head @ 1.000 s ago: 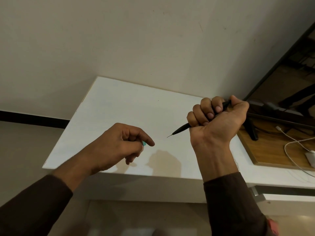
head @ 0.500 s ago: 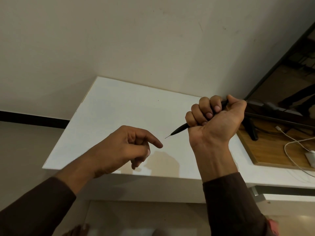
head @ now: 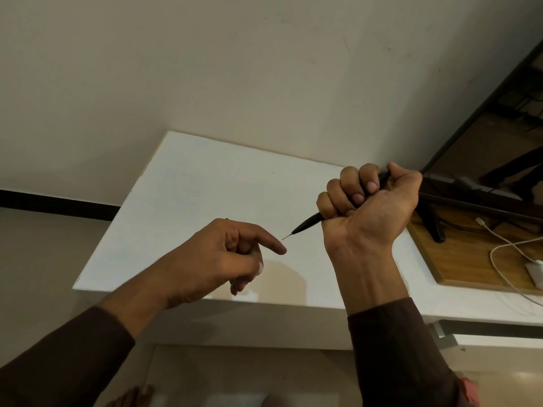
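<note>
My right hand [head: 370,212] grips a slim black tool [head: 307,224] in a fist above the white table [head: 205,186]. Its fine needle-like tip points down and left. My left hand [head: 217,259] hovers left of it, index finger stretched toward the tip and ending just below it without touching. The other left fingers are curled under, with the thumb pressed against them. A pale spot shows at the thumb tip; whether something small is pinched there is hidden.
A wooden board [head: 458,259] lies on the table's right part, carrying a black stand [head: 432,221], a white cable [head: 499,251] and a white plug [head: 536,271]. A plain wall stands behind the table. Floor shows below the near edge.
My left hand has moved right and slightly down, its index finger closing on the tool's tip. A small teal thing seen at its thumb a second ago no longer shows. The right hand barely moved.
</note>
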Demonstrator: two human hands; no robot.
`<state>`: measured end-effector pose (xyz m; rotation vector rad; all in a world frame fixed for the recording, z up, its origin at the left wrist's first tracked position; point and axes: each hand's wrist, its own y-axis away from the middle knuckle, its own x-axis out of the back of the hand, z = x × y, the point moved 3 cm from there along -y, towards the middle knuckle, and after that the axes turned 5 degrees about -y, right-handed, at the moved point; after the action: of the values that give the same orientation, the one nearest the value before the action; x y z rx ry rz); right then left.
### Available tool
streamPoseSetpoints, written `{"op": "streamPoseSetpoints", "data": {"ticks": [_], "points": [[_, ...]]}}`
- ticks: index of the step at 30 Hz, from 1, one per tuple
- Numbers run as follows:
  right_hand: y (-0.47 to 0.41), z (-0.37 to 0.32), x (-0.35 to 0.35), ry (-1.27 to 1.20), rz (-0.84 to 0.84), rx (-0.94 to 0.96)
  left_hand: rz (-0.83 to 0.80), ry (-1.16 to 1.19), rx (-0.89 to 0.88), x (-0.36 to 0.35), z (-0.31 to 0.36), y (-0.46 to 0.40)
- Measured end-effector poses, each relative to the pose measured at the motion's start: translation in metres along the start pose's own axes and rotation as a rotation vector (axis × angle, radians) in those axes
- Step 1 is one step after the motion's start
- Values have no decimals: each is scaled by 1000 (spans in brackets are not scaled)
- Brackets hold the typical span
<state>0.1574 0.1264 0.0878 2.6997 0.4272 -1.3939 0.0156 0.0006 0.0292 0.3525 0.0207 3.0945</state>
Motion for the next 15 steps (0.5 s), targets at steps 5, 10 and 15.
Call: {"op": "streamPoseSetpoints", "data": {"ticks": [5, 10, 15], "points": [[1, 2, -1, 1, -1, -9, -1, -4, -6, 0, 0, 0], [2, 3, -2, 11, -6, -11, -2, -2, -3, 0, 1, 1], [4, 5, -4, 13, -10, -12, -1, 7, -7, -1, 5, 2]]}}
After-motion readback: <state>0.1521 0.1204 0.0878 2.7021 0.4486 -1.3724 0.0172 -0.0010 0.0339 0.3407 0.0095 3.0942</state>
